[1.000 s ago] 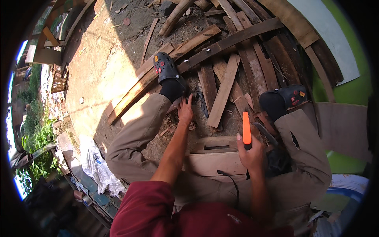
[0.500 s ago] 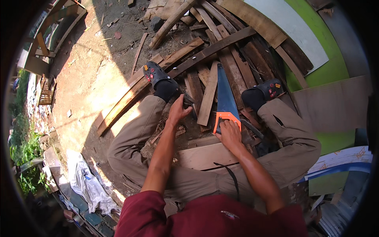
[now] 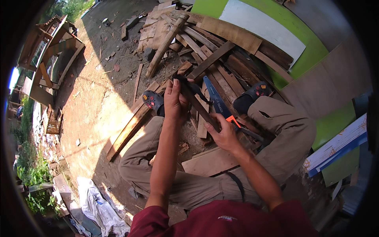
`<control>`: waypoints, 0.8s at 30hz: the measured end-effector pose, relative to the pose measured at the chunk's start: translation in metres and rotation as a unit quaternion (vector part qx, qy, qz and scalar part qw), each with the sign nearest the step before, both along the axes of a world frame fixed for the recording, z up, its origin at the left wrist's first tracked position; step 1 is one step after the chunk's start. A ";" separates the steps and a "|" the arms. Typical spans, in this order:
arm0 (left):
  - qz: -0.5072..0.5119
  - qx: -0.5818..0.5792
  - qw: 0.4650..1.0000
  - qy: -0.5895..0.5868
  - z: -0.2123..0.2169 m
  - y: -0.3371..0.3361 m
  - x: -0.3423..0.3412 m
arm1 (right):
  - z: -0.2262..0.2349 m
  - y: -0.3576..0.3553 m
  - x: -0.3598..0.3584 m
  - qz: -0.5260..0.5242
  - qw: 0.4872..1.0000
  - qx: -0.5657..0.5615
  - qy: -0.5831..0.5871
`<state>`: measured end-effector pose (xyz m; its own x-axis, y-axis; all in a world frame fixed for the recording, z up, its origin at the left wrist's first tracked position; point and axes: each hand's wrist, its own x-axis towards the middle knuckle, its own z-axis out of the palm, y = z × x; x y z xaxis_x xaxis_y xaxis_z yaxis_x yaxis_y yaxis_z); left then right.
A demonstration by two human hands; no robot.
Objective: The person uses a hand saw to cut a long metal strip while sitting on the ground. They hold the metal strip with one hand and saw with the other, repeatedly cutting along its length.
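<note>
A narrow, dark brown strip of wood (image 3: 200, 107) slants across in front of me, held up in both hands. My left hand (image 3: 175, 102) is closed around its far end, thumb upward. My right hand (image 3: 226, 133) grips the near end. Just beyond the right hand lies a handsaw, its blue blade (image 3: 218, 96) and orange handle (image 3: 233, 121) partly hidden by the strip and hand. A dark curved shape beside the strip's far end is too unclear to name. Below my hands a pale board (image 3: 211, 161) rests between my legs.
Planks (image 3: 231, 73) lie heaped beyond my feet, and a long plank (image 3: 130, 128) runs along the left. Green and white panels (image 3: 262, 29) stand at the far right. A black-handled tool (image 3: 251, 133) lies by my right leg. A white sack (image 3: 96, 205) sits lower left.
My right hand has let go of the saw handle and now holds the dark wood strip. My left hand has risen and moved farther out with the strip. The view has shifted slightly.
</note>
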<state>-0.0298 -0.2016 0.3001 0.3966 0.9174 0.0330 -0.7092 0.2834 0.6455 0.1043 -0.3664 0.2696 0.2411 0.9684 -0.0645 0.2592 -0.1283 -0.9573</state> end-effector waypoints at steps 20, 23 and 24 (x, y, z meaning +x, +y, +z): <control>-0.181 0.340 0.879 0.279 0.099 -0.070 0.101 | 0.272 -0.006 0.085 -0.217 0.752 0.513 0.352; -0.172 0.411 0.855 0.265 0.093 -0.082 0.119 | 0.273 -0.070 0.165 -0.135 0.719 0.556 0.393; -0.173 0.379 0.862 0.291 0.097 -0.083 0.120 | 0.264 -0.102 0.198 -0.096 0.731 0.540 0.406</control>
